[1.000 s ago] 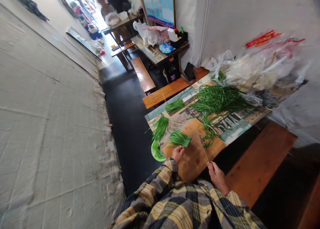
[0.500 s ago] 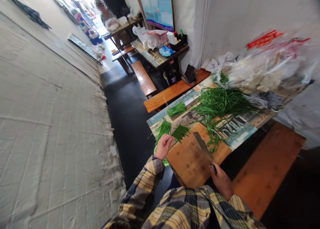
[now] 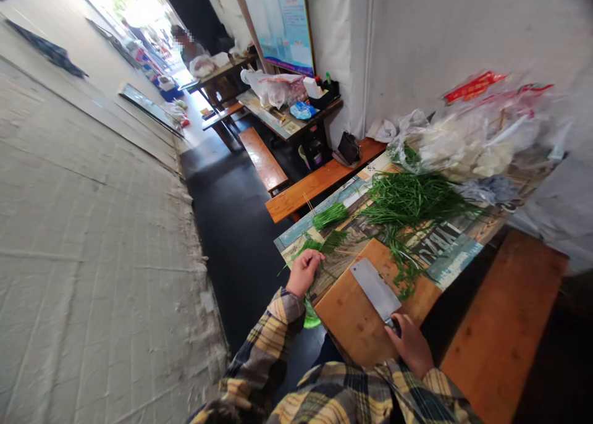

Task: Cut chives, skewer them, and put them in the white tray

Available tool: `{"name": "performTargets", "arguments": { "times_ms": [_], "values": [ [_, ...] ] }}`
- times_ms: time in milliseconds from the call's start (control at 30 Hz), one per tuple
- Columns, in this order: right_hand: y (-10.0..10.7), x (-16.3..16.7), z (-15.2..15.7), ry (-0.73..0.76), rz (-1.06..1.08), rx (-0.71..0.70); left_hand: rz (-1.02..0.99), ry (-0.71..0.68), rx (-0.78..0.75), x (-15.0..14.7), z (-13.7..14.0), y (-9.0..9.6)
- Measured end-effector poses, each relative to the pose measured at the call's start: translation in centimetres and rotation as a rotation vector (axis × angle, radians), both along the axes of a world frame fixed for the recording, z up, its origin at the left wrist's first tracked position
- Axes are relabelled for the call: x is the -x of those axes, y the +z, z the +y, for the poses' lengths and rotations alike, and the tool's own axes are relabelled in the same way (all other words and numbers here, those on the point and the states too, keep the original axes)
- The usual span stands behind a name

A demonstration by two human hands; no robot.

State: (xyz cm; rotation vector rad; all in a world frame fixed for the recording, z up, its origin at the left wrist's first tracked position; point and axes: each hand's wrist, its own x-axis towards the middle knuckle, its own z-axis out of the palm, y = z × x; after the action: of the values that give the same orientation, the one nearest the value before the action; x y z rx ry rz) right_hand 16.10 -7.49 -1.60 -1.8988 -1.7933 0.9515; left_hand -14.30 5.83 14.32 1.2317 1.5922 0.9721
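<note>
My right hand (image 3: pixel 410 343) grips the handle of a cleaver (image 3: pixel 376 290). The cleaver's broad blade shows its flat side over the wooden cutting board (image 3: pixel 347 319). At the board's far left corner, my left hand (image 3: pixel 306 271) is closed in a pinch, apparently on a skewer of green chives (image 3: pixel 332 241); thin stick ends show beyond the leaves, and the grip itself is partly hidden. Another skewered chive bundle (image 3: pixel 331 216) lies on the table behind it, its stick ends poking out. Loose chive pieces (image 3: pixel 405 275) lie on the board's right side.
A large heap of chives (image 3: pixel 412 198) covers the table's middle, with clear plastic bags (image 3: pixel 486 143) behind. Under my left wrist is a green container (image 3: pixel 311 316). Benches (image 3: pixel 504 325) flank the table. A person (image 3: pixel 188 44) sits at a far table.
The cleaver blade has turned from steeply tilted to showing its flat face. The chives at my left hand have turned from face-on to nearly edge-on. The view has shifted slightly.
</note>
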Motion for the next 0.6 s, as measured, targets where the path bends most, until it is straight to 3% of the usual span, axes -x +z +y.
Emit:
{"name": "performTargets", "arguments": {
  "times_ms": [133, 233, 367, 533, 600],
  "values": [
    [2.5, 2.0, 1.7, -0.092, 0.127, -0.005, -0.162, 0.006, 0.072, -2.7, -0.3, -1.3],
    [6.4, 5.4, 4.6, -0.149, 0.311, 0.043, -0.265, 0.014, 0.125, -5.2, -0.2, -2.4],
    [11.0, 10.0, 8.5, -0.111, 0.479, 0.085, -0.367, 0.017, 0.188, -8.0, 0.2, -3.2],
    [11.9, 11.8, 10.8, -0.241, 0.500, 0.102, -0.430, -0.079, 0.297, -9.8, 0.4, -3.6],
    [11.3, 11.5, 11.1, -0.305, 0.513, 0.085, -0.264, -0.190, 0.250, -9.6, 1.1, -3.8]
  ]
}}
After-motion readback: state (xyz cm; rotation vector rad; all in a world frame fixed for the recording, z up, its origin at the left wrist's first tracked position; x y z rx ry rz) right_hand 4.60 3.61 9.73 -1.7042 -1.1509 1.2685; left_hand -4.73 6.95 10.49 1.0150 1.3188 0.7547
